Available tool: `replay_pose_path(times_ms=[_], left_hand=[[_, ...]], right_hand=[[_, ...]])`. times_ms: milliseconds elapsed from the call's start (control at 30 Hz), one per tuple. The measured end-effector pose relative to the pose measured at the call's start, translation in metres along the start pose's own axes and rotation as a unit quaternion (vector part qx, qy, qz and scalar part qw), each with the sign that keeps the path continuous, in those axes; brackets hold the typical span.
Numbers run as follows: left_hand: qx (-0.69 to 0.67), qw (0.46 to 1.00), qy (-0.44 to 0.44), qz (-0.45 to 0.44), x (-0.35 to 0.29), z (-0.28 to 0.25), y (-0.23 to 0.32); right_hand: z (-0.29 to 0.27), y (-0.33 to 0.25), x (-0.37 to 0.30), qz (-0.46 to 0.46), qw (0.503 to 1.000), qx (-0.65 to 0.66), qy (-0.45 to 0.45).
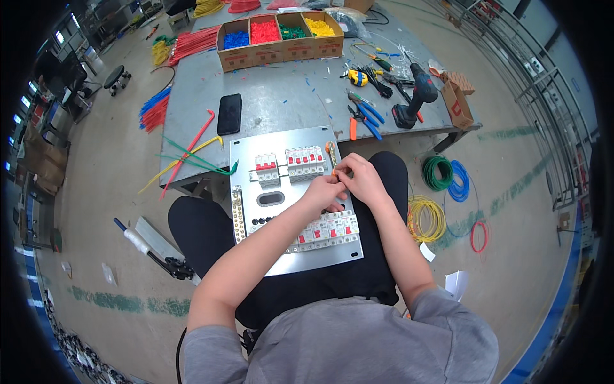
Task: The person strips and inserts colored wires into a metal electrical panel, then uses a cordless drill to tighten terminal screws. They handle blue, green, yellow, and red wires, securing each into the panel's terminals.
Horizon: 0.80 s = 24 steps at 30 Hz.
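Note:
A metal mounting plate (300,137) rests on my lap, its top against the table. It carries red-and-white circuit breakers (266,168) at upper left, a second row of breakers (304,161) beside them, and more breakers (327,229) along the bottom, partly behind my left arm. One brass terminal bar (238,214) runs down the left edge; another brass terminal bar (331,153) with orange ends sits at the upper right. My left hand (323,194) and my right hand (359,179) meet at its lower end, fingertips pinched together by an orange bit. What they hold is hidden.
On the table stand a cardboard box (281,51) of coloured caps, a black phone (229,113), pliers (366,115), a tape measure (357,78) and a cordless drill (417,96). Cut wires (192,150) overhang the left edge. Wire coils (426,217) lie on the floor at right.

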<state>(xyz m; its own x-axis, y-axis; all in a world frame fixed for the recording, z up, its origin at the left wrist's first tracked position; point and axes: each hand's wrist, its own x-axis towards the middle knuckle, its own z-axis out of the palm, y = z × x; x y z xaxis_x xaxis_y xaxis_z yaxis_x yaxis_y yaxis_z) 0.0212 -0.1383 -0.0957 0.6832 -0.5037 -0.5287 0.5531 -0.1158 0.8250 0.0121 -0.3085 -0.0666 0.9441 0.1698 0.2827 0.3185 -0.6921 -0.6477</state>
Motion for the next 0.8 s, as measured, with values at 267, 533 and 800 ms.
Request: replay_pose_path(times_ms=[267, 533, 800], left_hand=[[-0.038, 0.999, -0.013, -0.025, 0.008, -0.004, 0.002], [-0.051, 0.999, 0.002, -0.014, 0.011, -0.004, -0.002], [-0.057, 0.998, 0.019, -0.009, 0.012, -0.005, -0.003]], right_hand=[[-0.001, 0.002, 0.003, -0.018, 1.000, -0.024, -0.009], [-0.001, -0.003, 0.001, 0.011, 1.000, 0.012, 0.008], [0.000, -0.010, 0.008, 0.062, 0.997, -0.044, -0.014]])
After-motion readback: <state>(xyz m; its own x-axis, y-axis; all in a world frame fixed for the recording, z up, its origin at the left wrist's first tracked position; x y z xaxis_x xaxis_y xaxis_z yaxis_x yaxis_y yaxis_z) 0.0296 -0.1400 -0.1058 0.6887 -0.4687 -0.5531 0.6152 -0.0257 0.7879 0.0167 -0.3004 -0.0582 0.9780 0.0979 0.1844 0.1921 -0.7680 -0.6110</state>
